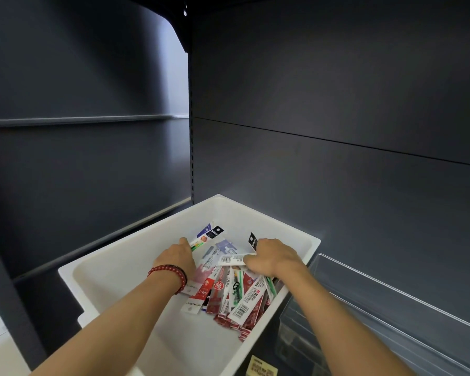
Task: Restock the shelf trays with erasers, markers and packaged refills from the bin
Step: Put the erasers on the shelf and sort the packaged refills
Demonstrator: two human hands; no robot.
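Observation:
A white plastic bin (136, 256) sits on the dark shelf in front of me. Inside it lies a heap of packaged refills (234, 291), flat packets in red, white and green with barcodes. My left hand (178, 257), with a red bead bracelet at the wrist, rests on the left side of the heap with its fingers curled around some packets. My right hand (273, 257) is on the right side, its fingers closed on packets at the top of the heap. No erasers or markers are visible.
A clear plastic shelf tray (391, 302) stands to the right of the bin. Dark grey shelf panels (337, 172) rise behind it. A perforated upright post (192, 147) stands behind the bin. A yellow price label (261, 366) sits at the shelf's front edge.

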